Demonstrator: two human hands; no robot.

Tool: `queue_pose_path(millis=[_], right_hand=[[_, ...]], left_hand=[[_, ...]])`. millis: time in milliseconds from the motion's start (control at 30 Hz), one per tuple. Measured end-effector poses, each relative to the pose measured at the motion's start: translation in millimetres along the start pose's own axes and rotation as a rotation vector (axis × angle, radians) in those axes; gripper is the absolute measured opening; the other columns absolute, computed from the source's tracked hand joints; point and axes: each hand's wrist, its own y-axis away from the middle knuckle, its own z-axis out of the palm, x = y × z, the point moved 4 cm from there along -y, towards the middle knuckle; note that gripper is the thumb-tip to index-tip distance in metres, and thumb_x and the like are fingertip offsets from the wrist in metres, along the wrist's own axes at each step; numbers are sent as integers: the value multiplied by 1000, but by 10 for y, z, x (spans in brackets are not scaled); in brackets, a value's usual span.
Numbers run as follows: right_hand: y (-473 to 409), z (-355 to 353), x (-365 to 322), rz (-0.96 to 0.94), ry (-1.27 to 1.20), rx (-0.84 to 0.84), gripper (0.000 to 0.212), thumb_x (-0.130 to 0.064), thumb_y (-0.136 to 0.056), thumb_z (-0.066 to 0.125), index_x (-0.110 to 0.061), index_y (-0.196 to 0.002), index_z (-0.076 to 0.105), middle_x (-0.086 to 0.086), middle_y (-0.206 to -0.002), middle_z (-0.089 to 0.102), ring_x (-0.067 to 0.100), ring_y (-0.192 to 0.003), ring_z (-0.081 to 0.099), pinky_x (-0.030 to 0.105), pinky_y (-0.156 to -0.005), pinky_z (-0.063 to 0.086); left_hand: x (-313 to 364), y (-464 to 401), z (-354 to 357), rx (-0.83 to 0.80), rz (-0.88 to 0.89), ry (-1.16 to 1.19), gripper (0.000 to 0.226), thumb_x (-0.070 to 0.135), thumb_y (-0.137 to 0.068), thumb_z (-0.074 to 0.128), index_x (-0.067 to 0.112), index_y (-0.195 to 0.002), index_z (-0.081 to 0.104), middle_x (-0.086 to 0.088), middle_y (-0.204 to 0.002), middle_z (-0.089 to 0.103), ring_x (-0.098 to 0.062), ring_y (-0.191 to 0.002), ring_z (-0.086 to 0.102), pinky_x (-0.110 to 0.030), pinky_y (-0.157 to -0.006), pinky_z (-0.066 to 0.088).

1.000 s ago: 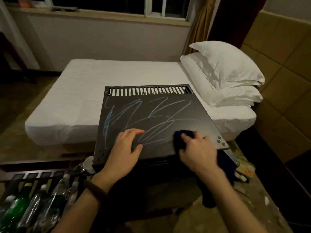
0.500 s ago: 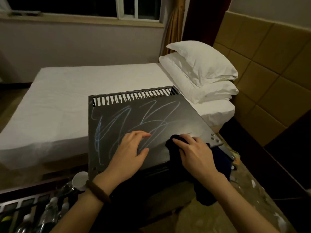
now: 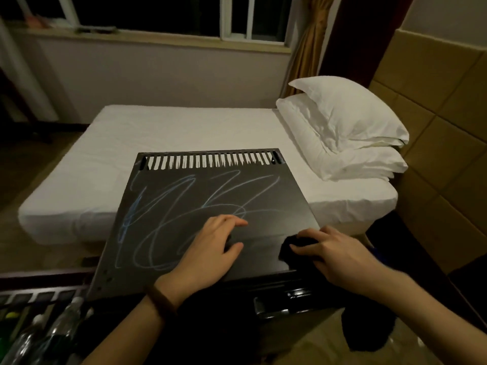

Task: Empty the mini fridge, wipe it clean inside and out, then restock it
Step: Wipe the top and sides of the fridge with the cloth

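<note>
The black mini fridge (image 3: 268,196) stands in front of me, and I look down on its flat top. Blue chalk-like scribbles (image 3: 163,212) cover the left and middle of that top, and a row of vent slots runs along its far edge. My left hand (image 3: 210,248) rests on the top near the front, fingers loosely bent, holding nothing. My right hand (image 3: 334,256) grips a dark blue cloth (image 3: 288,250) against the front right corner. The rest of the cloth hangs down beside the fridge.
A white bed (image 3: 163,138) with two stacked pillows (image 3: 347,127) lies just behind the fridge. Several bottles (image 3: 44,335) lie on a dark slatted rack at the lower left. A padded wall panel (image 3: 442,133) rises on the right.
My right hand and the cloth slid right, toward the front right corner. The scribbles under that path look wiped away. My left hand stayed in place.
</note>
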Motion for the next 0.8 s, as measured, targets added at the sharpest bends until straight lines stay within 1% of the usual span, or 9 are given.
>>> queue_pose_path(millis=[133,200,300,400,467,567,667,733,800], right_hand=[[12,113,228,-150,-69,71,42,-26,-86,57,-43,-125,53,-13,-131,50,22,-101,51,33,-64,49],[-132,119,373,-188,-88,135,41,-25,-91,51,-43,-128,50,-14,-135,46,22,-106,48,33,-71,50],[-426,96,595,-149,-135,191,40,-23,-95,44,-40,-131,48,-14,-139,43,22,-113,43,35,-83,47],[-430,133,647,-219,-139,232,39,-17,-87,58,-33,-123,59,-7,-128,57,27,-102,52,39,-72,52],[-201,205,592,-322,-130,214,46,-15,-75,71,-34,-117,63,-8,-120,62,24,-93,57,35,-64,54],[6,249,584,-451,-144,226,53,-19,-65,80,-36,-112,65,-12,-116,63,21,-88,60,32,-61,55],[-364,177,668,-418,-113,266,45,-15,-75,72,-34,-115,64,-8,-118,63,25,-87,57,32,-60,51],[-783,88,708,-309,-104,284,39,-19,-90,54,-35,-125,57,-7,-130,55,26,-100,51,32,-72,46],[-1060,54,708,-249,-94,250,38,-23,-96,42,-35,-132,49,-8,-137,48,23,-109,44,33,-82,41]], left_hand=[[130,-162,205,49,-90,1,35,27,-88,53,28,-123,49,17,-119,44,1,-115,35,-14,-96,27],[191,-209,294,87,-134,0,37,29,-85,52,26,-122,50,16,-117,44,0,-113,36,-15,-97,27],[272,-228,407,129,-193,-16,35,21,-87,58,22,-122,52,14,-117,44,-4,-114,38,-13,-97,25],[319,-207,472,158,-256,-49,37,16,-86,60,22,-122,52,10,-118,48,-8,-115,41,-21,-101,31],[327,-180,466,174,-293,-81,36,17,-87,60,22,-122,53,7,-122,50,-9,-117,42,-21,-101,32],[334,-135,460,176,-311,-177,37,19,-87,60,22,-123,53,7,-126,51,-9,-121,41,-23,-103,30],[344,-76,490,146,-302,-283,40,26,-88,57,24,-127,52,8,-133,48,-9,-128,38,-26,-108,25],[369,-46,525,101,-302,-344,44,37,-89,50,26,-132,47,8,-139,44,-10,-132,35,-30,-111,23],[379,-32,570,42,-324,-389,50,44,-92,44,27,-139,38,10,-146,35,-9,-137,26,-32,-115,18]])
